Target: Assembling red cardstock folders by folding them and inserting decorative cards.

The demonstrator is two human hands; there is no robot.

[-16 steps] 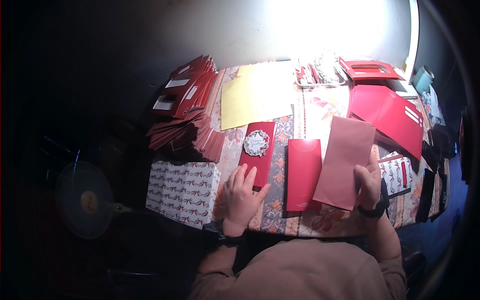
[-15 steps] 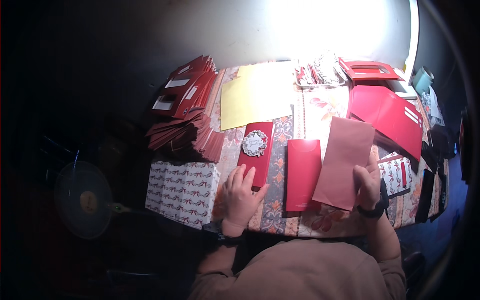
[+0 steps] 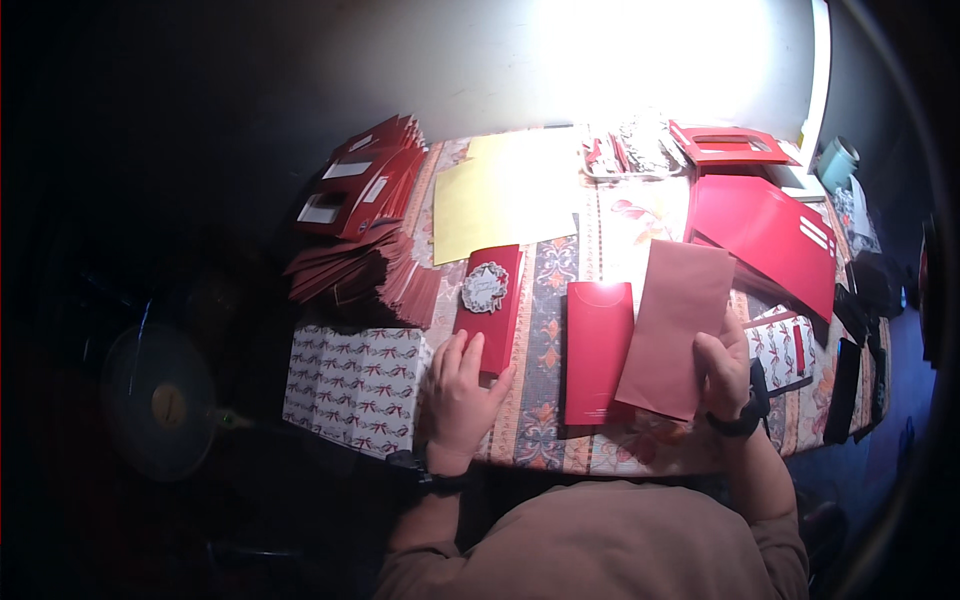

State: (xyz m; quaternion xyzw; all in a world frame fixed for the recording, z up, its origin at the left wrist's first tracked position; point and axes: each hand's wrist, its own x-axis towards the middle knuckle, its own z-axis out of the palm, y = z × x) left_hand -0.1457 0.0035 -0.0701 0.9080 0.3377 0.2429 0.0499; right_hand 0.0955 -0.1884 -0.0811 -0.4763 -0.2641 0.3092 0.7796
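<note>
Fingers spread, my left hand [image 3: 463,405] rests on the near end of a narrow red card [image 3: 495,335], which bears a white wreath-shaped cutout [image 3: 486,288] on its upper part. Between thumb and fingers, my right hand [image 3: 725,370] pinches a dull reddish-brown envelope [image 3: 672,335] at its right edge, slightly tilted. Just left of that envelope lies a bright red sleeve [image 3: 598,350] with a notch at its top; the two overlap in view near the bottom.
Reddish-brown envelopes [image 3: 400,280] and red window cards [image 3: 360,185] are stacked at left, behind a bow-patterned box [image 3: 355,385]. Yellow sheets [image 3: 490,195] lie at the back, near a tray of cutouts [image 3: 635,150]. Large red folders [image 3: 765,225] and a patterned pouch [image 3: 782,350] sit right.
My left hand and the red card with the wreath have slid a little to the left. My right hand keeps its hold on the reddish-brown envelope, almost unmoved.
</note>
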